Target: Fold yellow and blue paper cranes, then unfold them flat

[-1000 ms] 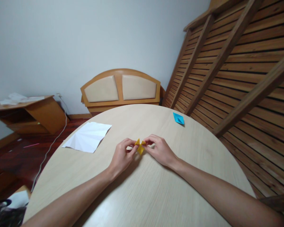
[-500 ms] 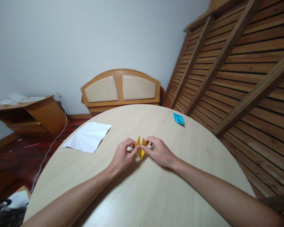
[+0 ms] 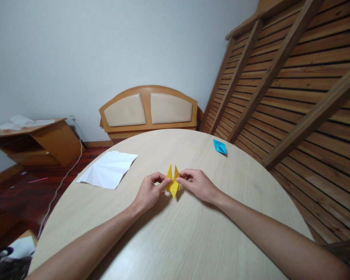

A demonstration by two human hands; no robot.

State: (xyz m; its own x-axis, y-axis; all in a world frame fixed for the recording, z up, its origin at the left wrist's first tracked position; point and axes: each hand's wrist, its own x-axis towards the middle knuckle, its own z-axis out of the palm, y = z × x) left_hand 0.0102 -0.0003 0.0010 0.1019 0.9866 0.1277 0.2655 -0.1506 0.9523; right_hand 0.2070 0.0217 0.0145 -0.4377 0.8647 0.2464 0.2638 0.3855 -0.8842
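A yellow folded paper piece (image 3: 173, 187) is held just above the middle of the round table (image 3: 175, 237). Two narrow points stick up from it and a wider flap points down toward me. My left hand (image 3: 151, 190) pinches its left edge between thumb and fingers. On the opposite edge, my right hand (image 3: 198, 186) grips it the same way, the thumb on the near face. Fingertips behind the paper are partly hidden.
A creased white paper sheet (image 3: 108, 169) lies at the table's left. Toward the far right edge sits a blue folded paper piece (image 3: 219, 146). Beyond the table stand a wooden headboard (image 3: 148, 106), a low cabinet (image 3: 49, 144) and a slatted wooden frame (image 3: 294, 89).
Both hands have drawn slightly apart. The yellow paper has opened wider, its lower flap now spread flat toward me and its two upper points standing more clearly. The white and blue papers stay put.
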